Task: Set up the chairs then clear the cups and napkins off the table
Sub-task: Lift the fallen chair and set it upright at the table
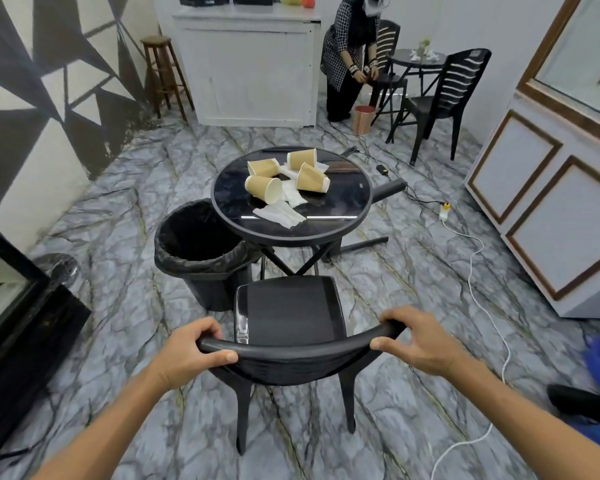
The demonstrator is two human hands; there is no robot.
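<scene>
A black plastic chair [288, 306] stands upright in front of me, its seat facing the round black table [343, 216]. My left hand [187, 351] grips the left end of the chair's curved top rail. My right hand [416, 341] grips the right end of the same rail. On the table lie several tan paper cups [262, 188] tipped on their sides, with crumpled white napkins [281, 214] among and in front of them. Dark legs of another chair [390, 187] stick out low behind the table on the right; the rest of it is hidden.
A black bin [201, 247] lined with a black bag stands left of the table. White and black cables [471, 271] run over the marble floor at right. A person bends over by a second table with chairs [440, 91] at the back. A white counter [250, 64] stands behind.
</scene>
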